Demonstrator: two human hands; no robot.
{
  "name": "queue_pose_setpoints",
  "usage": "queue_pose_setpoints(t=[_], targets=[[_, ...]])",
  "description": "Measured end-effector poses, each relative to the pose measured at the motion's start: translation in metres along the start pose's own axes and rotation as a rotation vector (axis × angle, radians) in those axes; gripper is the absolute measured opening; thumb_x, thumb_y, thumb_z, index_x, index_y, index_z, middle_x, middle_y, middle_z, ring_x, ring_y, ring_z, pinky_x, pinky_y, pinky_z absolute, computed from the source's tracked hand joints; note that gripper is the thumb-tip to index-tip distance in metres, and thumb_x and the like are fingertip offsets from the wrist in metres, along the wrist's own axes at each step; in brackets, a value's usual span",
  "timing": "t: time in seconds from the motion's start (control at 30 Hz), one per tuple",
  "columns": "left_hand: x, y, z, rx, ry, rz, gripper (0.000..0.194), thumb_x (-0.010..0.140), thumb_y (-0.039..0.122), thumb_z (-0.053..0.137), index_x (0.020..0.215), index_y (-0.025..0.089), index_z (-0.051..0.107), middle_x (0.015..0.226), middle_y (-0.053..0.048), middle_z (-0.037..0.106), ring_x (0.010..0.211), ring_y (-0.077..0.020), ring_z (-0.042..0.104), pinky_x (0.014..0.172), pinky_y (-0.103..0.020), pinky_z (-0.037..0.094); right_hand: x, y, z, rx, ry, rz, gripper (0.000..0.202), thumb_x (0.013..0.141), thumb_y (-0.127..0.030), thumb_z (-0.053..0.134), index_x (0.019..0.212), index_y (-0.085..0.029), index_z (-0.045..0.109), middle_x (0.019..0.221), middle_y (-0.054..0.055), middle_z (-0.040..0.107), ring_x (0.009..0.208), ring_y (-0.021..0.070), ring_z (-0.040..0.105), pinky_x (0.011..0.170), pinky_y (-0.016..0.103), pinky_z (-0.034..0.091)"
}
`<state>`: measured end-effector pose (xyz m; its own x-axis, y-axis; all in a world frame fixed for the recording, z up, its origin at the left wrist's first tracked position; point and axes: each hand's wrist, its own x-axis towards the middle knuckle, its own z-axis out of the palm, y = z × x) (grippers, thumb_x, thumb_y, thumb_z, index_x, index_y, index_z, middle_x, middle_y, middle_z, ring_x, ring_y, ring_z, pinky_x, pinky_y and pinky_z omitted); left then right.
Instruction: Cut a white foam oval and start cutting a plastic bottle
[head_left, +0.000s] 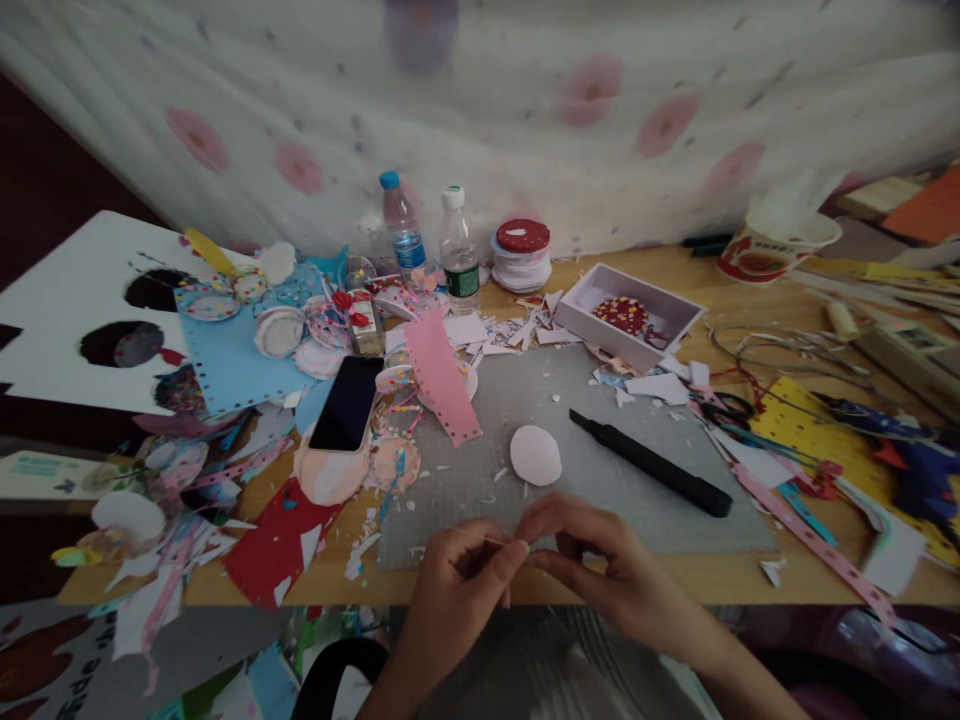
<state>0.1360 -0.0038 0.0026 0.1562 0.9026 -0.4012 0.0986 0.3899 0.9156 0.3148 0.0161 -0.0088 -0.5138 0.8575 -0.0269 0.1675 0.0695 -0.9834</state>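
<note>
At the frame's lower centre, the grip of the left hand (466, 568) pinches a thin pale piece (495, 541), mostly hidden, beside the right hand (596, 560), whose grip I cannot tell, while a white paper disc (535, 455) lies just above them on the grey mat (465, 500), left of a black tool (652, 464).

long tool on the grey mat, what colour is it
Black: the long tool, in the head view.
</note>
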Motion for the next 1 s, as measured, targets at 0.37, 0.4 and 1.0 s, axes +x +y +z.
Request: queue_pose_setpoints(t=[0.37, 0.4, 1.0], targets=[[-0.0018, -0.0072, -0.0023, -0.018, 0.081, 0.034, 0.04, 0.081, 0.052, 0.061, 0.069, 0.015, 0.066, 0.057, -0.002, 0.062, 0.05, -0.0099, 0.05, 0.05, -0.021, 0.038, -0.0007, 0.0015, 0.0026, 0.001, 0.03, 0.025, 0.012, 0.093, -0.024, 0.055, 0.101, -0.025, 0.063, 0.102, 0.002, 0.063, 0.073, 0.0119, 0.054, 0.064, 0.024, 0.044], [-0.0021, -0.0065, -0.0024, -0.011, 0.086, 0.048, 0.038, 0.081, 0.051, 0.061, 0.068, 0.015, 0.065, 0.06, -0.003, 0.063, 0.054, -0.0113, 0.054, 0.053, -0.022, 0.041, -0.0016, 0.0023, 0.0031, -0.005, 0.042, 0.03, 0.013, 0.093, -0.022, 0.054, 0.103, -0.025, 0.062, 0.102, 0.002, 0.063, 0.07, 0.0112, 0.053, 0.063, 0.024, 0.044], [-0.0004, -0.004, -0.0011, -0.155, 0.041, -0.013, 0.035, 0.076, 0.049, 0.068, 0.076, 0.014, 0.067, 0.055, -0.001, 0.063, 0.042, -0.0075, 0.048, 0.045, -0.02, 0.041, -0.0025, -0.0022, 0.0023, 0.021, 0.055, 0.055, 0.014, 0.091, -0.019, 0.052, 0.099, -0.025, 0.061, 0.098, 0.002, 0.062, 0.074, 0.0127, 0.054, 0.063, 0.024, 0.044]])
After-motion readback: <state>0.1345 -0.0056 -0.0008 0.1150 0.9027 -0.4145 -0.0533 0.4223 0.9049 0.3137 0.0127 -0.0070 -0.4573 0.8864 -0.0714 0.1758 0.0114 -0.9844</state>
